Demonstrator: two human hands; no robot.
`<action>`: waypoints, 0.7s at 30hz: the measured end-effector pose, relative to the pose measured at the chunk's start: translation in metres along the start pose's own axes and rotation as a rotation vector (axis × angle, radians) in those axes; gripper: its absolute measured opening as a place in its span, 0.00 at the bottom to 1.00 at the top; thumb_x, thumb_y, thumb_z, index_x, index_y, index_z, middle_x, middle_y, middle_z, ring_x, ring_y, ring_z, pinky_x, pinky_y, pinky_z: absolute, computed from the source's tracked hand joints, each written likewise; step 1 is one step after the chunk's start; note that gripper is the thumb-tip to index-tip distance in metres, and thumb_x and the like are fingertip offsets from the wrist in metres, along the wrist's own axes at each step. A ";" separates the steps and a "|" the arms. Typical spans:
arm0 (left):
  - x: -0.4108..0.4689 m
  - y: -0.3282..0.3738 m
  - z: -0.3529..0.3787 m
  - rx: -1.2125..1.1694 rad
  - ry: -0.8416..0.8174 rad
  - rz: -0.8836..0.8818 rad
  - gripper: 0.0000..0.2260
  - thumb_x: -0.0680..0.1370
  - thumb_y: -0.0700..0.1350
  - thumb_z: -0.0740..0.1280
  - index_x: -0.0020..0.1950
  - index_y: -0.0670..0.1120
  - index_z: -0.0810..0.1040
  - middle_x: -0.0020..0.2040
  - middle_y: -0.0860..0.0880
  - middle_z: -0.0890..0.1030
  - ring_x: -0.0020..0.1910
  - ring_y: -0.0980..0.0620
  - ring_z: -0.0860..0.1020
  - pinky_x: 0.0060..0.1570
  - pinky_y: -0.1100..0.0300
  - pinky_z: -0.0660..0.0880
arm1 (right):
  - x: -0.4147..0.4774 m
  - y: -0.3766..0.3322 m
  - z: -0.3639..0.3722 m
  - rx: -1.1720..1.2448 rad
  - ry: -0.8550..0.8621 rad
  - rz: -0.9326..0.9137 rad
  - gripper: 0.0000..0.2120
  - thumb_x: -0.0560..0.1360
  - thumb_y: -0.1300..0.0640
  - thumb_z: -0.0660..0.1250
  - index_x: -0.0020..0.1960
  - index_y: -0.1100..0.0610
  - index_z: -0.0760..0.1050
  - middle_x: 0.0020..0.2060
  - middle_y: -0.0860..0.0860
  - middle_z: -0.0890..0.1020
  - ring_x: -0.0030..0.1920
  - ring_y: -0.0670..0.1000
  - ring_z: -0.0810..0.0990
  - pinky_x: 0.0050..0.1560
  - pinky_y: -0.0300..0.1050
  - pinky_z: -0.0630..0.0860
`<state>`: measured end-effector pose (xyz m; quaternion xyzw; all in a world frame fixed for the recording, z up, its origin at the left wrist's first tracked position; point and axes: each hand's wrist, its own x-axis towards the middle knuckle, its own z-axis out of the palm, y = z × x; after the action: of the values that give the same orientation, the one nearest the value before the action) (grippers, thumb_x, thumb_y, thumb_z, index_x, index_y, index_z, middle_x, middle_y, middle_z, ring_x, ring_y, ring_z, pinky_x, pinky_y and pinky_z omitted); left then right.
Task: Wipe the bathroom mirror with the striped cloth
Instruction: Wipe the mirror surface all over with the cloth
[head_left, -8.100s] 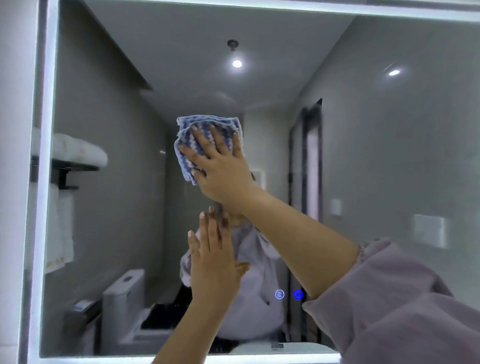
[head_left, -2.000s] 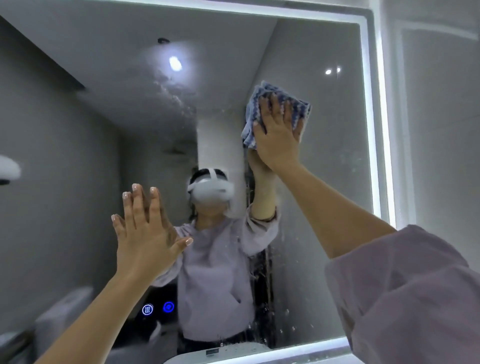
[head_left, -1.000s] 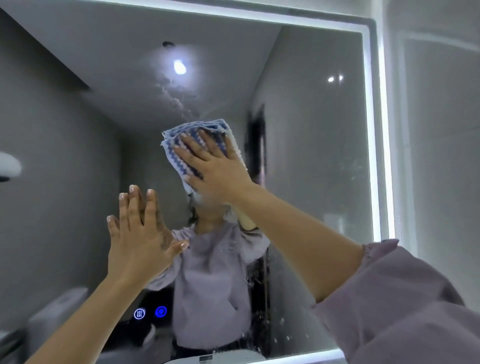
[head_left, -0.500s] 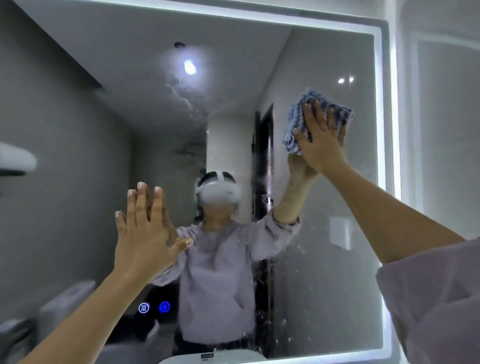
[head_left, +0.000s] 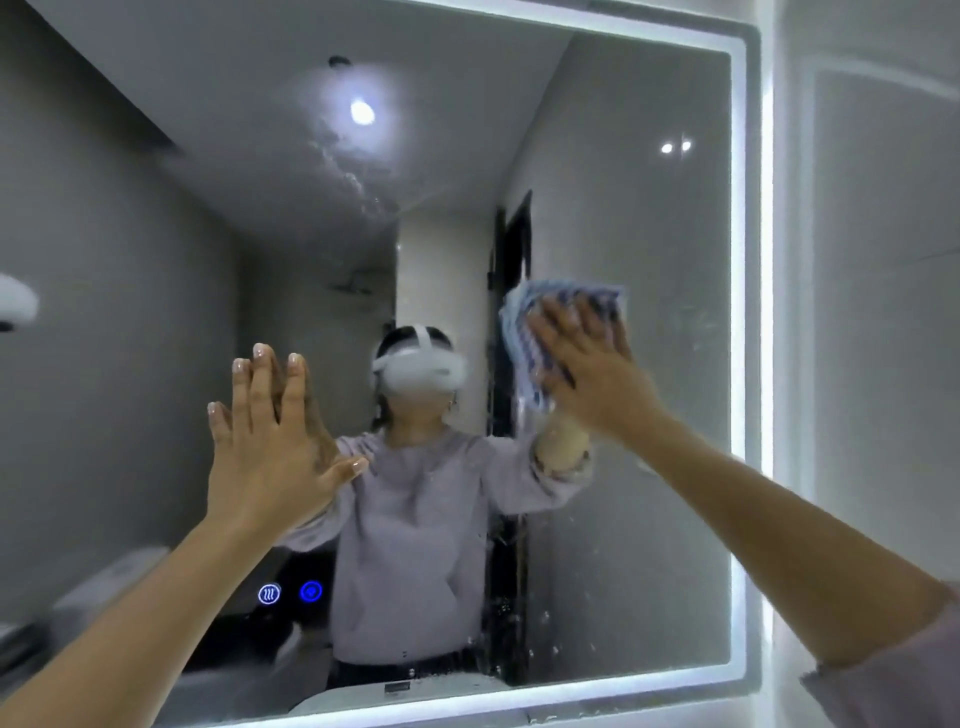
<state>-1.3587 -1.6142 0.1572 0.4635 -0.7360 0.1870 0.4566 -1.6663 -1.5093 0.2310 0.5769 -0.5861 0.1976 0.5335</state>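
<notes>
The bathroom mirror (head_left: 649, 249) fills the view, framed by a lit white strip. My right hand (head_left: 592, 374) presses the folded blue-and-white striped cloth (head_left: 524, 332) flat against the glass at the centre right, fingers straight and spread. My left hand (head_left: 270, 447) rests flat on the mirror lower left of it, fingers straight and pointing up, holding nothing. Water droplets and smears show on the glass near the top centre and the lower right.
Two glowing blue touch buttons (head_left: 290, 592) sit low on the mirror. The lit frame edge (head_left: 737, 364) runs down the right side, with a pale wall (head_left: 872, 312) beyond. A reflected person, toilet and dark door show in the glass.
My right hand has swept the cloth down and to the left from the upper right of the mirror. My left hand has stayed flat on the glass.
</notes>
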 end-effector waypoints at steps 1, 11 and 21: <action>0.000 0.001 -0.001 -0.003 -0.004 -0.004 0.53 0.66 0.68 0.66 0.76 0.44 0.39 0.76 0.41 0.37 0.75 0.42 0.37 0.71 0.38 0.47 | 0.016 0.009 -0.008 0.060 -0.021 0.133 0.31 0.79 0.42 0.47 0.78 0.50 0.45 0.78 0.51 0.48 0.77 0.58 0.43 0.73 0.60 0.37; -0.001 -0.001 0.001 -0.021 0.012 0.009 0.53 0.66 0.67 0.67 0.76 0.45 0.38 0.76 0.41 0.37 0.75 0.42 0.36 0.71 0.38 0.45 | -0.042 -0.058 0.021 -0.006 0.091 0.025 0.28 0.82 0.45 0.47 0.77 0.58 0.55 0.76 0.59 0.58 0.75 0.64 0.54 0.73 0.67 0.50; -0.001 -0.003 0.001 -0.011 0.003 0.008 0.54 0.66 0.68 0.66 0.76 0.46 0.37 0.76 0.42 0.35 0.75 0.43 0.35 0.71 0.39 0.44 | -0.072 -0.057 0.034 -0.046 0.063 -0.127 0.28 0.81 0.44 0.50 0.78 0.52 0.50 0.77 0.52 0.53 0.77 0.53 0.42 0.75 0.59 0.43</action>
<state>-1.3567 -1.6157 0.1556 0.4576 -0.7381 0.1856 0.4597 -1.6463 -1.5193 0.1352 0.5940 -0.5357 0.1679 0.5762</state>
